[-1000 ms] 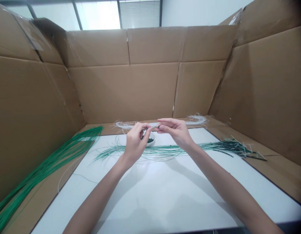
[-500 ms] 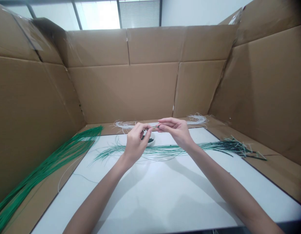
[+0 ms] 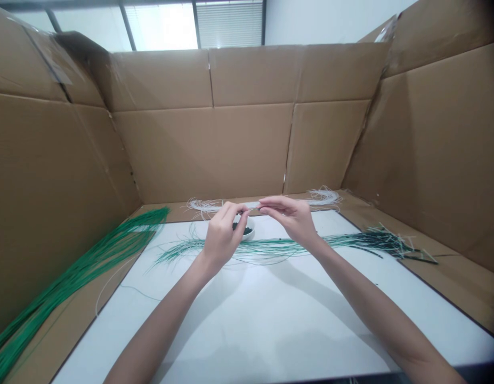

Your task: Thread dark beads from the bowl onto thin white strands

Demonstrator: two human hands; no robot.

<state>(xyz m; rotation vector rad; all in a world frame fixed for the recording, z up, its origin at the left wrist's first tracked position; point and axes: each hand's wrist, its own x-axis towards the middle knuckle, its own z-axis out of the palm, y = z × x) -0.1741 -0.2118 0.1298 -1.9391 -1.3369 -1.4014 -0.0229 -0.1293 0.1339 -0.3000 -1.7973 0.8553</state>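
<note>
My left hand [image 3: 225,229] pinches a thin strand [image 3: 252,208] between thumb and fingertips, just above a small white bowl [image 3: 252,224]. My right hand [image 3: 292,216] is closed on the strand's other side, fingertips together, a short gap from the left. Whether a bead sits in the right fingertips is too small to tell. Dark green beads [image 3: 243,230] lie in the bowl, partly hidden behind the left hand. Below both hands a bundle of green strands [image 3: 266,246] stretches across the white board, its right end thick with dark beaded pieces [image 3: 382,240].
Long green strands [image 3: 90,253] lie in a thick bundle on the left. White strands [image 3: 324,197] lie along the back. Cardboard walls [image 3: 207,149] enclose the white board [image 3: 247,320] at the back and both sides. One loose strand [image 3: 140,292] curves at the left.
My right fingers have shifted slightly on the strand, and the greenish piece seen between the fingertips is less visible. The left hand has hardly moved.
</note>
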